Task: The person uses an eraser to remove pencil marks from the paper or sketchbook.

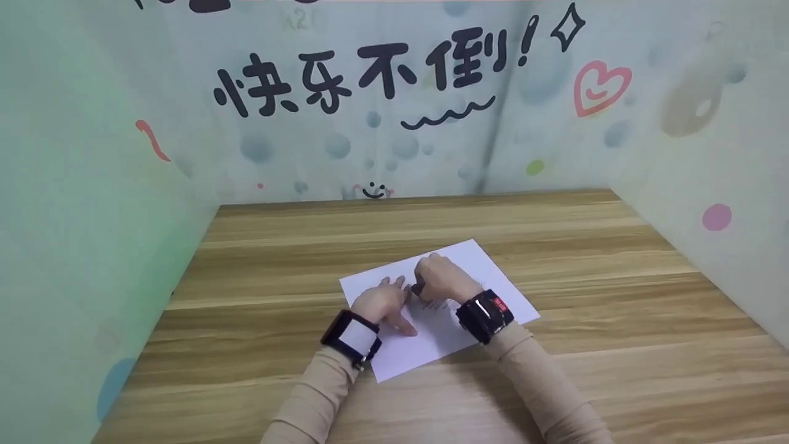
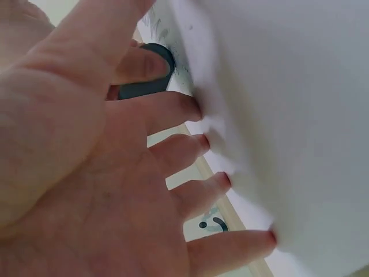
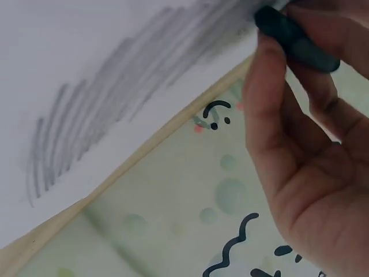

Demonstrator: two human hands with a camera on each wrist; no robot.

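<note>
White paper [image 1: 441, 308] lies mid-table [image 1: 616, 296], pinned flat by the spread, straight fingers of the left hand [image 1: 383, 303]. A dark eraser [image 3: 294, 37] is pinched in the right hand [image 1: 439, 277] over the grey pencil marks [image 3: 115, 109]. Paper may be creased or torn if rubbed hard. Patterned walls [image 1: 394, 123] behind the table.

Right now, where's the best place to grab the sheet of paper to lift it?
Probably the near corner of the paper, coming from the person's side. It lies flat on the table, the left hand presses its middle and the right hand rubs an eraser further back; that corner is bare.
</note>
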